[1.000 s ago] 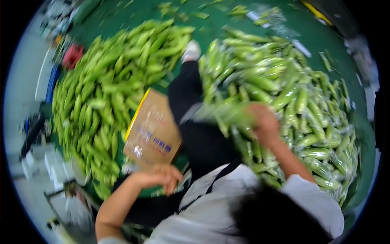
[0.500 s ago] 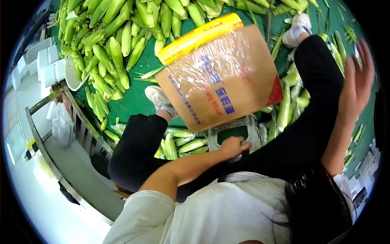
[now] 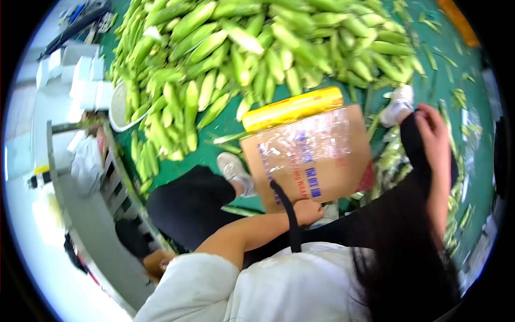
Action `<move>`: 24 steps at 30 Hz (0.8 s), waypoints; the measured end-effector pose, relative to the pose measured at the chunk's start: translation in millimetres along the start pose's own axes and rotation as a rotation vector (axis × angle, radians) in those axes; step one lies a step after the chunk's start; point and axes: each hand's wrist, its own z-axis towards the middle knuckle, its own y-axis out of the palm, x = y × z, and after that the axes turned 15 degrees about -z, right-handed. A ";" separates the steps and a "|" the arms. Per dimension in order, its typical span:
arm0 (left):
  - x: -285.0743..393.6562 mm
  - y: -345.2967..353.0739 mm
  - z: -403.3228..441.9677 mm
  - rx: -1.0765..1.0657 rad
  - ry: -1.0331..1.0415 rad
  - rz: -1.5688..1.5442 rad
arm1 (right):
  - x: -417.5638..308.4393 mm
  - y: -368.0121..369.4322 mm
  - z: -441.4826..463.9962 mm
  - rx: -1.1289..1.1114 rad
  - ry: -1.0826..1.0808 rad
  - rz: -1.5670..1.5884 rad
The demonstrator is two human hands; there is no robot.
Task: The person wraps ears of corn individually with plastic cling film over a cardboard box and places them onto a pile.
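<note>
My left hand [image 3: 308, 212] is curled closed at the near edge of a printed cardboard sheet or box [image 3: 284, 180]; what its fingers hold is hidden. Beside it shows a bit of a grey plastic frame [image 3: 331, 211]. A yellow roll of cling film [image 3: 294, 109] lies along the cardboard's far edge, with clear film spread over the print. A black strap [image 3: 288, 206] hangs across the view by the left wrist. My right hand [image 3: 433, 129] is over my right knee, near the white shoe, its fingers loosely apart and nothing visible in them.
A large heap of green corn in husks [image 3: 241, 43] covers the green floor ahead. At the left are a white basin [image 3: 122, 106], a metal-framed bench [image 3: 70, 198] with a plastic bag [image 3: 87, 166], and white boxes [image 3: 88, 80]. Film-wrapped corn [image 3: 391, 161] lies right of the cardboard.
My right hand has come down and inward from its raised, spread position. The head view has shifted, showing more of the corn heap. My left hand stays closed near the cardboard's near edge.
</note>
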 end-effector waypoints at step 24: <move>-48.6 -54.8 17.8 0.265 0.514 0.476 | 125.2 321.4 214.4 -0.045 0.084 -0.572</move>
